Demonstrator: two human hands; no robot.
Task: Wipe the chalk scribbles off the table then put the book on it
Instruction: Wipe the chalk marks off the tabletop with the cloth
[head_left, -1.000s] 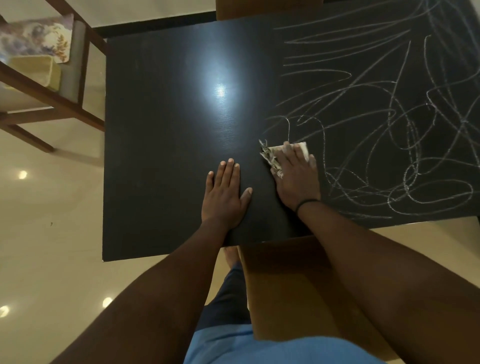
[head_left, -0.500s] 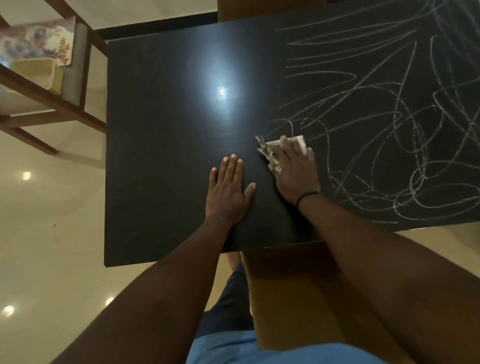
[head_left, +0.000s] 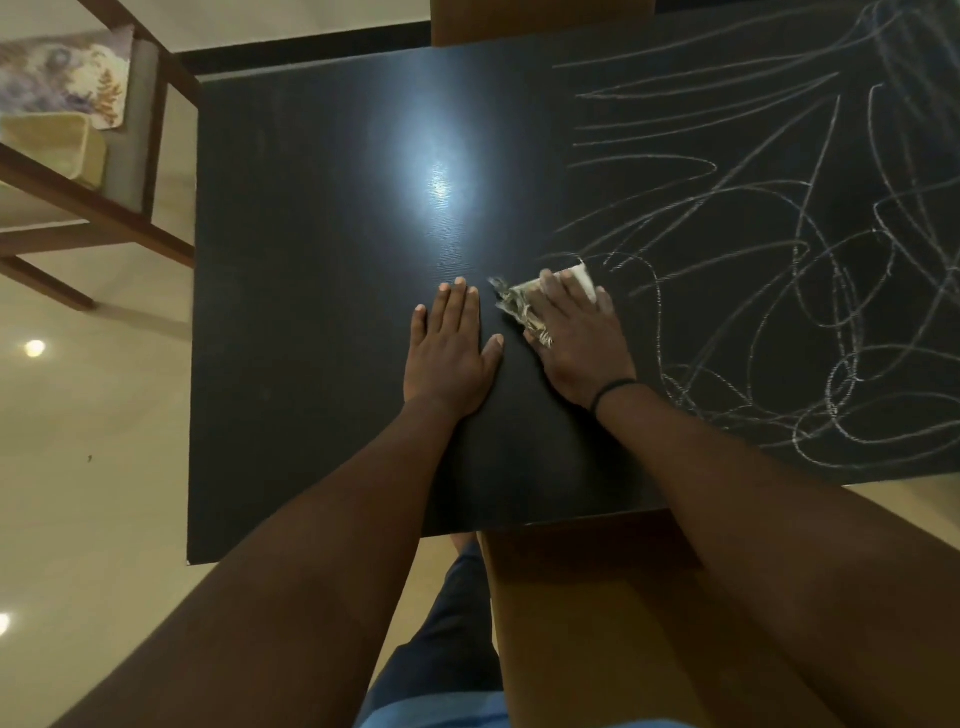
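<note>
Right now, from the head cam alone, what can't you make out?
- Book: none visible anywhere in the head view.
- White chalk scribbles: cut off by the right and top frame edges, so their full extent is unknown.
- Crumpled white cloth: mostly covered by the right hand and motion-blurred.
- Black tabletop: near edge partly hidden by both forearms; the left hand lies flat on it.

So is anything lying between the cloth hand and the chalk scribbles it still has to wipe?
Nothing visible. The right hand presses the cloth flat at the scribbles' left edge, and only bare table carries them rightward. The left hand rests flat on the other side.
</note>
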